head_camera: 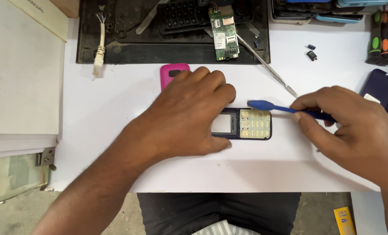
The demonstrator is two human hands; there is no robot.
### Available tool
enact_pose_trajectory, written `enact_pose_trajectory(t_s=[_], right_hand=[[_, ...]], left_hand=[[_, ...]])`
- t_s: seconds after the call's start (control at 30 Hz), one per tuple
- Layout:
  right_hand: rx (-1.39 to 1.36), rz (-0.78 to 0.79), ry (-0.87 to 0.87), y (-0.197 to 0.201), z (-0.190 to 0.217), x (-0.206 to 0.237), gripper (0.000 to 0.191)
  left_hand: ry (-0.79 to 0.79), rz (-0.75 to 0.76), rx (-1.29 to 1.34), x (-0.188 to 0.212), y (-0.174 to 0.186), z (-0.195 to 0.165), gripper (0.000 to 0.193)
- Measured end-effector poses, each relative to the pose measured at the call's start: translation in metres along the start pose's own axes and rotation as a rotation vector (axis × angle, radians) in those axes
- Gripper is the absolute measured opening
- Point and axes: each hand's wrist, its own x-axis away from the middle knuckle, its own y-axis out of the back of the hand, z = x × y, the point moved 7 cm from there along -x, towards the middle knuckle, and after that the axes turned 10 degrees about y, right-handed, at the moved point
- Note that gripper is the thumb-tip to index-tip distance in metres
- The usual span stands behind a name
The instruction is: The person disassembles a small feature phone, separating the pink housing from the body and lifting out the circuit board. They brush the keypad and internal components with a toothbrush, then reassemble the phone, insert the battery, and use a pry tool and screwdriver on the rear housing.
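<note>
Pinning the dark phone front housing (241, 124) flat on the white table (115, 109), our left hand (189, 115) has its fingers curled over the frame's left end and open screen window. Our right hand (346, 126) pinches a blue plastic pry tool (285, 109), its fingers closed round the handle, the tip just above the keypad's far edge. Farther off lie a green circuit board (223, 32), a pink cover (173, 72) and metal tweezers (268, 65).

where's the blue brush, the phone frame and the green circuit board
blue brush (268, 105), head view, on its head just above the keypad
phone frame (255, 124), head view, on the yellowish keypad area
green circuit board (223, 32), head view, on the middle of the board
</note>
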Motion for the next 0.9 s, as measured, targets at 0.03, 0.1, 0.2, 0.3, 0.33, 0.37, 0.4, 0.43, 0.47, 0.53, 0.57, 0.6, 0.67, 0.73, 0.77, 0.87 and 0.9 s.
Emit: enact_pose_trajectory(t_s=[0.03, 0.1, 0.2, 0.3, 0.33, 0.37, 0.4, 0.43, 0.47, 0.53, 0.57, 0.6, 0.67, 0.73, 0.77, 0.87, 0.9], right_hand=[[0.004, -0.019, 0.035, 0.000, 0.003, 0.002, 0.021], [0.017, -0.034, 0.078, -0.002, 0.007, 0.003, 0.017], [0.035, -0.021, 0.121, -0.009, 0.011, 0.003, 0.013], [0.041, -0.010, 0.179, -0.013, 0.015, 0.005, 0.013], [0.049, -0.015, 0.188, -0.012, 0.016, 0.009, 0.013], [0.056, -0.020, 0.200, -0.012, 0.017, 0.011, 0.013], [0.034, 0.001, 0.180, -0.014, 0.015, 0.013, 0.013], [0.010, 0.021, 0.160, -0.015, 0.014, 0.016, 0.014], [-0.016, 0.044, 0.141, -0.017, 0.013, 0.018, 0.015], [-0.026, 0.031, 0.156, -0.018, 0.013, 0.017, 0.015], [-0.029, 0.023, 0.161, -0.017, 0.013, 0.016, 0.015], [-0.009, -0.007, 0.165, -0.015, 0.012, 0.014, 0.014], [0.032, -0.062, 0.172, -0.011, 0.012, 0.007, 0.012], [0.139, -0.105, 0.250, -0.009, 0.018, 0.003, 0.011], [0.192, -0.126, 0.291, -0.008, 0.022, 0.002, 0.011], [0.210, -0.171, 0.278, -0.008, 0.026, 0.008, 0.011], [0.157, -0.121, 0.229, -0.012, 0.022, 0.010, 0.012]], left_hand=[[0.002, -0.006, 0.004, -0.001, 0.000, -0.001, 0.063], [0.008, -0.017, 0.010, -0.004, 0.000, -0.002, 0.057], [0.011, 0.002, 0.079, -0.006, 0.000, -0.005, 0.051], [0.082, 0.108, 0.083, -0.011, -0.007, -0.001, 0.053], [0.075, 0.108, 0.097, -0.011, -0.007, -0.003, 0.053], [0.069, 0.105, 0.110, -0.010, -0.007, -0.003, 0.053], [0.064, 0.102, 0.122, -0.010, -0.006, -0.003, 0.053], [0.073, 0.116, 0.126, -0.010, -0.007, -0.002, 0.052], [0.084, 0.132, 0.130, -0.009, -0.009, -0.001, 0.052], [0.071, 0.123, 0.147, -0.008, -0.009, -0.001, 0.053], [0.045, 0.099, 0.160, -0.008, -0.007, -0.002, 0.054], [0.019, 0.076, 0.173, -0.007, -0.006, -0.003, 0.055], [0.007, 0.074, 0.150, -0.006, -0.008, -0.004, 0.054], [-0.005, 0.067, 0.137, -0.005, -0.007, -0.003, 0.054], [-0.010, 0.064, 0.137, -0.004, -0.007, -0.003, 0.054], [-0.003, 0.051, 0.121, -0.001, -0.006, 0.000, 0.054], [0.001, 0.045, 0.110, 0.000, -0.005, 0.000, 0.054]])
